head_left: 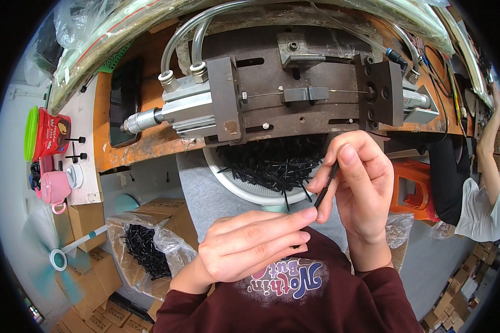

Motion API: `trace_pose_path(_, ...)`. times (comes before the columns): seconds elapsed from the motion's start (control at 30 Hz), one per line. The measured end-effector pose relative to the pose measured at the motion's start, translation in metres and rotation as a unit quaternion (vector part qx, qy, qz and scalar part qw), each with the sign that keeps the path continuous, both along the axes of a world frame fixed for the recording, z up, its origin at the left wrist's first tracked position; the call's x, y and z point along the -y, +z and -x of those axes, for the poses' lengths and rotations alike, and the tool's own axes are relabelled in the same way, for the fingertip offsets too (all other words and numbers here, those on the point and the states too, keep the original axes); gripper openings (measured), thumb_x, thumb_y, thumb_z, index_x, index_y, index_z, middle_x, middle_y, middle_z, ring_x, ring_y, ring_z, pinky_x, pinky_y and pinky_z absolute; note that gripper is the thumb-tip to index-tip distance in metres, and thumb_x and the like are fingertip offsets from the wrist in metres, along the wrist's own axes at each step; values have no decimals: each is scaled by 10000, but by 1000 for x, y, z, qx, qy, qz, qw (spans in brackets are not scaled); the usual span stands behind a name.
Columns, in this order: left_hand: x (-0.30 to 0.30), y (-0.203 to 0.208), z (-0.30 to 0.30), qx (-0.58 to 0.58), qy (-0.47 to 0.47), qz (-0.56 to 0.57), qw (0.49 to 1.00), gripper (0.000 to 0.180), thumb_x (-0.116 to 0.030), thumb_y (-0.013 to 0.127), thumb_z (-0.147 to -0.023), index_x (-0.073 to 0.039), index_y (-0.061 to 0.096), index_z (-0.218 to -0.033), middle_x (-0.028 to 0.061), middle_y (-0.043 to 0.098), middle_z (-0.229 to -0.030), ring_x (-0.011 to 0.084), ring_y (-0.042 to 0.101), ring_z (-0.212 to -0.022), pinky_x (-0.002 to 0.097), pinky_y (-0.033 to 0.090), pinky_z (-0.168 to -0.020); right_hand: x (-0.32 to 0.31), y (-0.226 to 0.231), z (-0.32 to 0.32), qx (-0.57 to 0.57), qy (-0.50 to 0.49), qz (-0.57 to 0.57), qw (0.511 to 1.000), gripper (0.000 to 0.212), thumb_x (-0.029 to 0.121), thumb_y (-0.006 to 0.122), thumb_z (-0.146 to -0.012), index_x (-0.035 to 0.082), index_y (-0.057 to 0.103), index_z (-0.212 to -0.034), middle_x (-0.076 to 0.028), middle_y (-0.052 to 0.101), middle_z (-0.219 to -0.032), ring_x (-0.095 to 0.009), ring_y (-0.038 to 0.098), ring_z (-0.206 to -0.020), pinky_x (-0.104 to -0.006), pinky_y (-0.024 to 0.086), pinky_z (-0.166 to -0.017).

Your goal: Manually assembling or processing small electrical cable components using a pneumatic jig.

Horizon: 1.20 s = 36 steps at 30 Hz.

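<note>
My right hand (364,183) pinches a slim black stick (327,187) between thumb and fingers, above the near right rim of a white basket (233,191). My left hand (255,244) is closed with its fingers pressed together, palm down. Its fingertips meet the lower end of the stick. A small dark bit shows under those fingers, but the thumb and anything else held are hidden. Many similar black sticks (266,164) fill the basket. Beyond it stands a metal fixture (261,119) with thin pins facing a small grey block (305,95) in the middle.
Air cylinders (189,108) with clear hoses flank the fixture on a wooden bench (116,158). A plastic-lined box (144,250) of black pieces sits lower left, near a fan (58,259). A pink mug (54,187) stands left. At right are an orange stool (414,188) and another person's arm (489,133).
</note>
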<state>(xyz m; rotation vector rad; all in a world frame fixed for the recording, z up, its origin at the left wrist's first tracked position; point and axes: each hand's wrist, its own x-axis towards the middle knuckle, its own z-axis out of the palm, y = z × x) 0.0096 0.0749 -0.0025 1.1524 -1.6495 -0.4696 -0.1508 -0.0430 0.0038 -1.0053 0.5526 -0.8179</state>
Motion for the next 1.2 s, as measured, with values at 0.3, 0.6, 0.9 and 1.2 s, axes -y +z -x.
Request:
trace_pose_path(0.3, -2, -1, 0, 0, 0, -3, 1000, 326, -85, 883, -651, -4, 757, -941, 162, 734, -1094, 230, 730, -856, 302, 609, -713, -3, -5, -1, 2, -5, 23, 1000, 185, 139, 515, -1052, -36, 572, -1031, -177, 693, -811, -167, 666, -532, -230, 492, -479)
trace_pose_path(0.6, -2, -5, -1, 0, 5, -5, 1000, 334, -92, 890, -641, 0, 754, -933, 170, 732, -1091, 238, 733, -839, 305, 610, -704, -10, -5, -3, 21, -5, 31, 999, 155, 80, 506, -1047, -62, 566, -1049, -179, 691, -829, -160, 664, -558, -245, 521, -506)
trace_pose_path(0.9, 2, -3, -3, 4, 6, 0, 1000, 328, -83, 883, -642, 10, 747, -925, 179, 730, -1086, 247, 729, -819, 310, 606, -677, -10, -4, -4, 16, -11, 7, 1000, 142, 83, 535, -1035, -51, 579, -1048, -167, 701, -848, -144, 663, -567, -234, 514, -508)
trace_pose_path(1.2, 31, 15, -5, 101, 127, 38, 986, 351, -101, 882, -626, -7, 733, -929, 184, 694, -1192, 258, 714, -886, 343, 578, -758, 33, 51, 4, -190, -93, 250, 945, 133, -27, 669, -917, -50, 662, -1048, -69, 690, -890, -52, 610, -636, -177, 461, -516)
